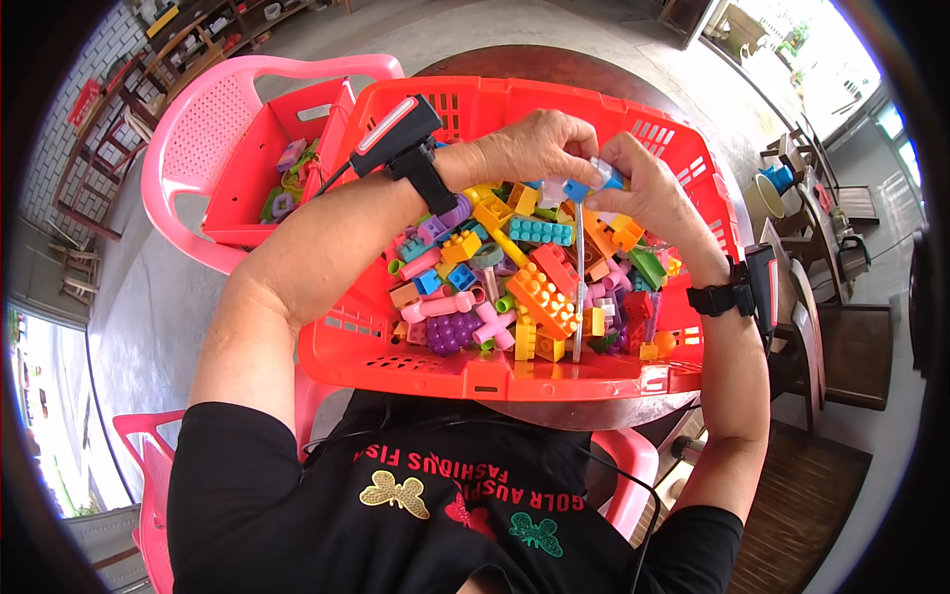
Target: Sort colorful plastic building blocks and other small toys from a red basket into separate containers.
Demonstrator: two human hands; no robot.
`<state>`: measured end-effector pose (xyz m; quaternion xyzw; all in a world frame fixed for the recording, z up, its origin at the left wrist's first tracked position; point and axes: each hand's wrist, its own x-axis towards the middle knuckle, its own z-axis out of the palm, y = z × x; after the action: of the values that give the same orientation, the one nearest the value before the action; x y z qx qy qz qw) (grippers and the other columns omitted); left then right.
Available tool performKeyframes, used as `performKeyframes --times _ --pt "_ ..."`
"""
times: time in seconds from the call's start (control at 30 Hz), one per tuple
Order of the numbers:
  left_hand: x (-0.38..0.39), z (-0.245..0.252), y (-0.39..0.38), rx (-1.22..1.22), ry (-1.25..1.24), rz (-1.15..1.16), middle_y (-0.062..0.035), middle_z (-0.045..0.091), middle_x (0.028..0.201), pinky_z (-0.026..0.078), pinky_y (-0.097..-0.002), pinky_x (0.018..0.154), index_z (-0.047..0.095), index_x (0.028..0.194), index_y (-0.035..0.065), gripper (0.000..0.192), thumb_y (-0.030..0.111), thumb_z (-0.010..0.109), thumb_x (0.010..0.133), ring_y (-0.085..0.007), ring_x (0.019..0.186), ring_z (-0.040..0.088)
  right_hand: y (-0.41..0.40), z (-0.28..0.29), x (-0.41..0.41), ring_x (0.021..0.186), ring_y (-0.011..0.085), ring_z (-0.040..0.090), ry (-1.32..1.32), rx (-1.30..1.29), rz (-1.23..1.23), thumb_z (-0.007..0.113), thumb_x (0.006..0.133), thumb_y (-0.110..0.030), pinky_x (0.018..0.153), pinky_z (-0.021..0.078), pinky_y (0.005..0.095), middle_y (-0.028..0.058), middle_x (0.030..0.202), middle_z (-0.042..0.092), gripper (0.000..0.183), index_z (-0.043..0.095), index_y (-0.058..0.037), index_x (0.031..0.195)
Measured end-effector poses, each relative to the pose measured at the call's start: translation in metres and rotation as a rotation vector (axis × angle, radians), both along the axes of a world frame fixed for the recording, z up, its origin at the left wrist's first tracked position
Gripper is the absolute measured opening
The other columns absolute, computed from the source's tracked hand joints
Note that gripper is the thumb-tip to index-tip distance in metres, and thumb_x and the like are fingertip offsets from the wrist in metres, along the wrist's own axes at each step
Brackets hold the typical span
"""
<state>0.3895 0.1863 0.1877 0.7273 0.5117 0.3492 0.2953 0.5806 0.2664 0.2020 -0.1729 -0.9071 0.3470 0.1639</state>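
Note:
Over the far part of a large red plastic basket [445,379], my left hand [545,148] and my right hand [642,178] meet. Both grip a small blue and whitish toy piece [594,182], pinched between thumbs and fingers. Whether it is one block or two joined, I cannot tell. Beneath the hands lies a heap of plastic building blocks, among them an orange block [542,297] and a teal block [540,231]. A thin pale rod [579,297] stands out lengthwise over the heap towards me. Near the left forearm are a pink toy bolt [438,307] and purple toy grapes [451,334].
The basket rests on a round dark table [549,63]. To the left, a pink plastic chair [197,134] holds a red box [241,178] with more toy pieces. Wooden stools and chairs [805,327] stand at the right. A black cable [631,482] runs across my lap.

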Motion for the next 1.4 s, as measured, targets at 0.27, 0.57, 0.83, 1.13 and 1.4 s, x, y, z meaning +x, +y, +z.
performKeyframes --times 0.27,0.57,0.83,1.13,1.4 --pt "-0.005 0.004 0.000 -0.016 -0.061 0.019 0.0014 0.059 0.080 0.046 -0.0218 0.065 0.059 0.093 0.0046 0.028 0.030 0.066 0.083 -0.0050 0.073 0.054 0.002 0.006 0.002 0.067 0.0210 0.056 -0.065 0.049 -0.013 0.068 0.077 -0.031 0.063 0.0433 0.0345 0.0130 0.070 0.055 0.036 0.058 0.0006 0.091" --pt "-0.006 0.002 0.001 -0.206 -0.256 -0.180 0.0028 0.057 0.082 0.044 -0.0196 0.067 0.058 0.098 0.0040 0.033 0.035 0.061 0.088 -0.0032 0.076 0.052 0.003 0.009 0.003 0.069 0.0227 0.056 -0.030 -0.018 0.069 0.064 0.079 -0.029 0.066 0.0435 0.0340 0.0132 0.071 0.055 0.032 0.058 -0.0010 0.093" --pt "-0.006 0.006 -0.004 -0.298 -0.411 -0.235 0.0042 0.057 0.083 0.043 -0.0189 0.070 0.058 0.099 0.0054 0.030 0.034 0.060 0.089 -0.0023 0.078 0.052 0.006 0.011 0.009 0.071 0.0169 0.054 0.016 -0.086 0.120 0.064 0.079 -0.025 0.067 0.0429 0.0309 0.0094 0.073 0.054 0.028 0.058 -0.0019 0.094" --pt "0.001 0.005 -0.006 -0.153 -0.087 -0.098 0.0036 0.057 0.082 0.043 -0.0209 0.069 0.059 0.095 0.0052 0.032 0.033 0.067 0.082 -0.0046 0.077 0.052 0.005 0.003 0.004 0.069 0.0167 0.055 -0.040 0.003 0.089 0.069 0.077 -0.025 0.065 0.0437 0.0312 0.0087 0.072 0.056 0.030 0.059 -0.0022 0.092" --pt "0.005 0.009 -0.005 0.080 0.129 0.067 -0.0009 0.053 0.064 0.041 -0.0276 0.059 0.057 0.076 0.0045 0.032 0.030 0.074 0.070 -0.0086 0.064 0.051 0.002 0.004 0.003 0.060 0.0156 0.056 -0.044 0.039 0.011 0.072 0.074 -0.030 0.056 0.0443 0.0305 0.0082 0.067 0.054 0.034 0.057 -0.0017 0.085"
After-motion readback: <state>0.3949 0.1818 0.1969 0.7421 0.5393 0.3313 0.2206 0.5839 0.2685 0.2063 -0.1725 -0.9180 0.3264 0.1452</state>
